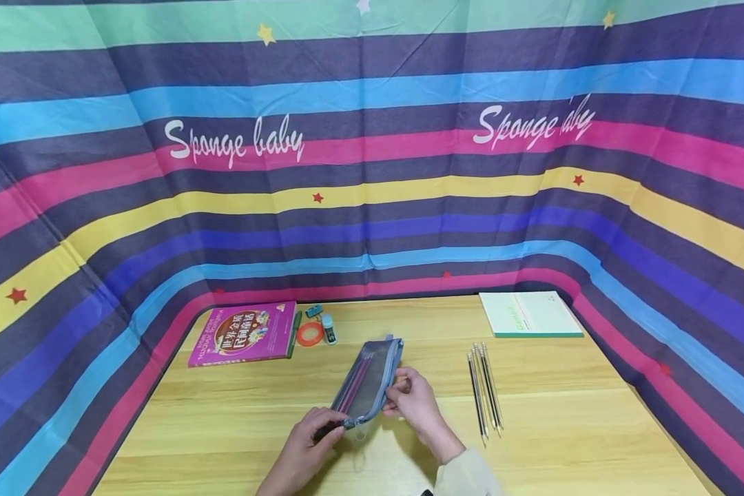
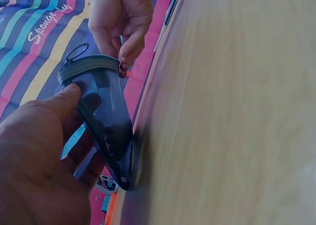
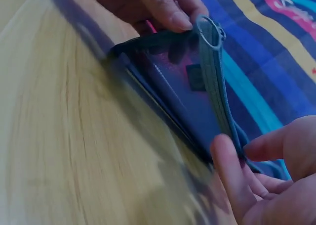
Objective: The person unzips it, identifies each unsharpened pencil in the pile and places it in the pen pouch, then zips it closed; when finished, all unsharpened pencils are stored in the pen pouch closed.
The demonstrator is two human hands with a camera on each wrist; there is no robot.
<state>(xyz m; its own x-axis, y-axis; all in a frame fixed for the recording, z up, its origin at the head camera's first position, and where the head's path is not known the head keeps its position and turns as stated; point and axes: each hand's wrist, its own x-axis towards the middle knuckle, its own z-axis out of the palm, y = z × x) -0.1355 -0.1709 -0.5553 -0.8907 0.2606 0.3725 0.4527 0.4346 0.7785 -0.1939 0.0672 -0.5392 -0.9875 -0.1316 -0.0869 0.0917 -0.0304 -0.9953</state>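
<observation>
A grey-blue see-through zip pencil case [image 1: 375, 375] is tilted above the table, with long pinkish items showing through its side. My left hand [image 1: 310, 441] grips its near left corner, thumb close to the zip's end. With the fingertips of my right hand [image 1: 418, 406] I pinch the zipped edge on the right side. The right wrist view shows the zip [image 3: 213, 81] running from the ring pull [image 3: 210, 32] down to the right fingers [image 3: 229, 165]. In the left wrist view the left thumb [image 2: 64, 99] lies against the case beside the zip.
Several pencils [image 1: 485, 393] lie right of the case. A pale green notebook [image 1: 530, 315] is at the back right. At the back left are a purple book [image 1: 244, 334], an orange tape roll [image 1: 310, 325], a small bottle [image 1: 329, 331] and a teal item [image 1: 313, 311]. A striped curtain surrounds the table.
</observation>
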